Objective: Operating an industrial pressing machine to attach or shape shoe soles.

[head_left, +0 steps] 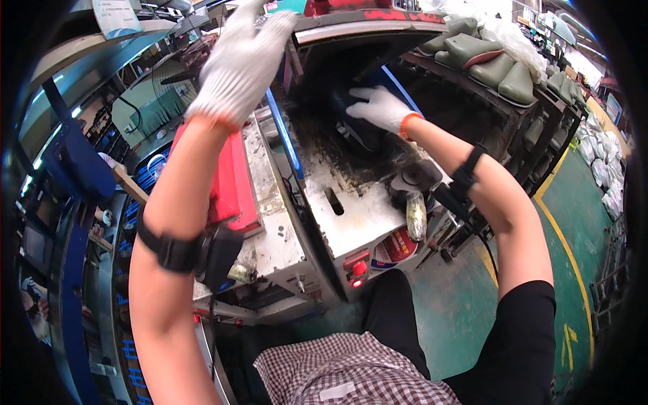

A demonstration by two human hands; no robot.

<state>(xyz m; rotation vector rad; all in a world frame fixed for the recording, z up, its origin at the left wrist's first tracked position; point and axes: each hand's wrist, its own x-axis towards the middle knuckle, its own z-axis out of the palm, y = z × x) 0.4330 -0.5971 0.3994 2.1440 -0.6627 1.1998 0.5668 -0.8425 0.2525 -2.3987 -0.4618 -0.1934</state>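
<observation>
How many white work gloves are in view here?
2. One is on the left hand, raised at the machine's upper edge; the other is on the right hand, reaching into the dark machine opening. None others show.

Round red-and-white label [395,247] on machine front, possibly a sticker

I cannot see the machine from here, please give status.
Left hand raised, open, holding nothing. Right hand flat on dark part inside machine. Nothing in between.

Left hand [244,57] fingertips cut off by top edge, right hand [380,108] palm hidden against dark part [361,128], machine [351,216] interior too dark to tell
</observation>
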